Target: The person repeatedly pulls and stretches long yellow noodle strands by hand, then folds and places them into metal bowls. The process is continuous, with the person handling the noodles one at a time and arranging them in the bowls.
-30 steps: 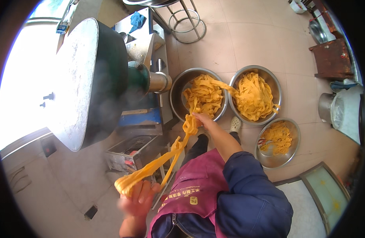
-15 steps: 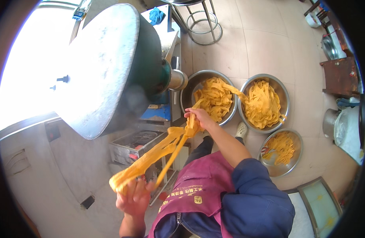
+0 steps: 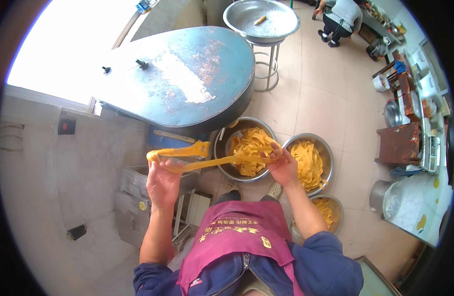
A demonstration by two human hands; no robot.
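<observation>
A long, flat yellow dough strip is stretched across in front of me between both hands. My left hand is closed round one end, where the strip loops over the fingers. At the other end, my right hand grips it with bent fingers, above the basins. Below that hand, a metal basin holds a heap of yellow strips. Beside it a second metal basin is full of similar strips, and a smaller basin, partly behind my right forearm, contains thinner yellow pieces.
A large machine with a worn teal cover stands at the upper left. Behind it a wide metal bowl rests on a stool. Far off, another person bends down. A brown cabinet and a white-topped table line the right.
My right hand has moved right, drawing the strip nearly level, and my left hand has risen. My view has shifted, bringing the wide bowl and the other person into sight.
</observation>
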